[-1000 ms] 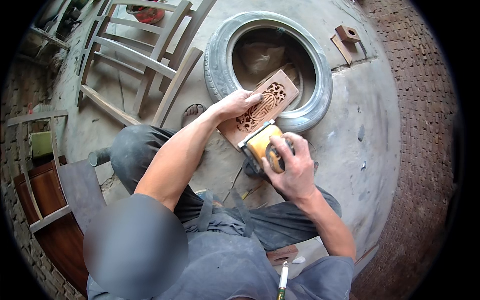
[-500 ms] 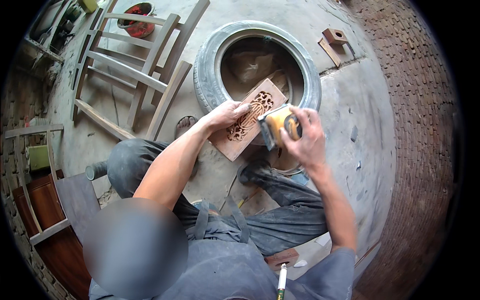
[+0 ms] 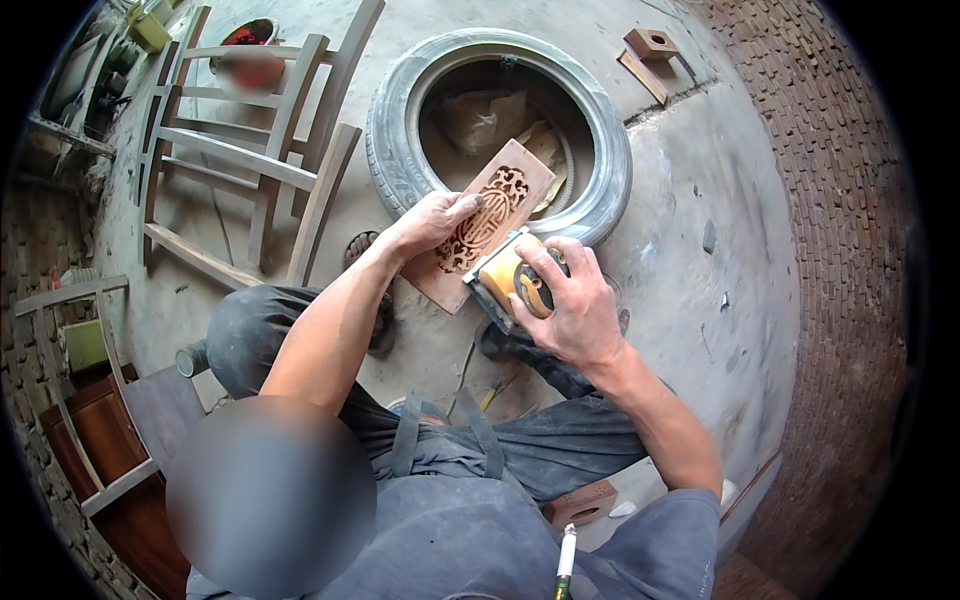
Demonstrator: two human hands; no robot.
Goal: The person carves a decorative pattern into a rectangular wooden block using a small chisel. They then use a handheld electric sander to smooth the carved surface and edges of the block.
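Observation:
My left hand (image 3: 437, 222) grips a carved wooden panel (image 3: 520, 178) by its left long edge, thumb on top beside the pierced pattern. The panel slants from lower left to upper right, its far end over the tire's opening. A yellow and black electric sander (image 3: 518, 280) is held in my right hand (image 3: 575, 305), fingers wrapped round its body. The flat pad of the sander sits at the panel's right long edge, tilted; whether it touches the wood I cannot tell.
A tire (image 3: 405, 100) lies on the concrete floor ahead, with a plastic bag (image 3: 482, 122) inside. Wooden chair frames (image 3: 245, 165) stand to the left, near a red-stained bucket (image 3: 250, 70). Small wood blocks (image 3: 650, 44) lie at the far right. A brick surface (image 3: 840, 250) runs along the right.
The sander and my right hand have moved left and slightly down along the panel's edge. The whole view has shifted a little, and the panel is still in my left hand.

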